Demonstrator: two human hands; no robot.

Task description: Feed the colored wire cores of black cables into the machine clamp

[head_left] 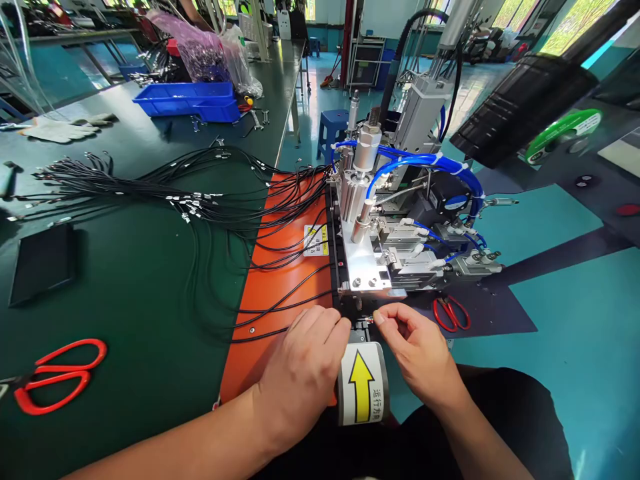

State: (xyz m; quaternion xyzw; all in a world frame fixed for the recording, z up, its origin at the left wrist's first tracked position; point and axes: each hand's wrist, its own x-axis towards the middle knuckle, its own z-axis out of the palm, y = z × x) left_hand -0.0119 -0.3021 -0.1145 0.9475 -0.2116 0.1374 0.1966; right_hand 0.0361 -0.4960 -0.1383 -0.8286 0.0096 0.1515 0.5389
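At the front of a bench-top machine (367, 260) with metal cylinders and blue air tubes, both hands work close together. My left hand (310, 360) is closed, fingers curled down at the machine's left front; a black cable (265, 337) runs across the orange plate (280, 280) into it. My right hand (417, 343) pinches thumb and forefinger at the small metal gap under the machine head; what lies between the fingertips is too small to make out. Just below, between the hands, sits a rounded cover (364, 383) with a yellow arrow label.
A bundle of black cables (150, 187) with pale ends spreads over the green table. Red-handled scissors (60, 377) lie at near left, a second red-handled pair (453, 313) right of the machine. A black flat box (43, 263), blue tray (187, 100) and gloves (67, 128) lie leftward.
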